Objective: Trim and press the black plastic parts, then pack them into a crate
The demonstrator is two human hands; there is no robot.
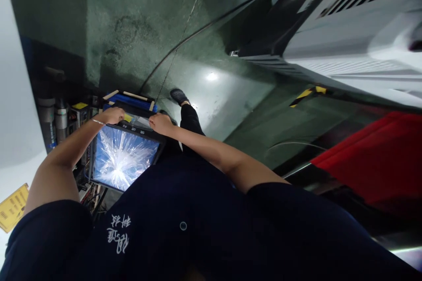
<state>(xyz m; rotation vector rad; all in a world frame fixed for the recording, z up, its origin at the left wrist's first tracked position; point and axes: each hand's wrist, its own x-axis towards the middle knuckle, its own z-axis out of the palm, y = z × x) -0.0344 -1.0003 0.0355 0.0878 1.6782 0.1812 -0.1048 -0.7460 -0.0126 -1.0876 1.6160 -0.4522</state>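
Note:
A black-rimmed box (92, 158) stands in front of my body at the left, with pale characters on its far edge. Blue material under crinkled, shiny clear plastic (123, 156) fills its top. My left hand (114, 115) is closed at the far left corner of the rim. Closed likewise, my right hand (160, 123) is at the far right corner, fingers curled over the edge. Between the hands lie a yellow piece (128, 117) and a pale sheet (143, 122). Just beyond is a blue item with beige edge strips (135, 96).
Grey metal cylinders (61, 118) and small boxes crowd the left side. A black cable (198, 30) runs across the green floor (141, 17). On the right are a large white machine (356, 48), black-yellow tape (308, 94) and a red panel (372, 153).

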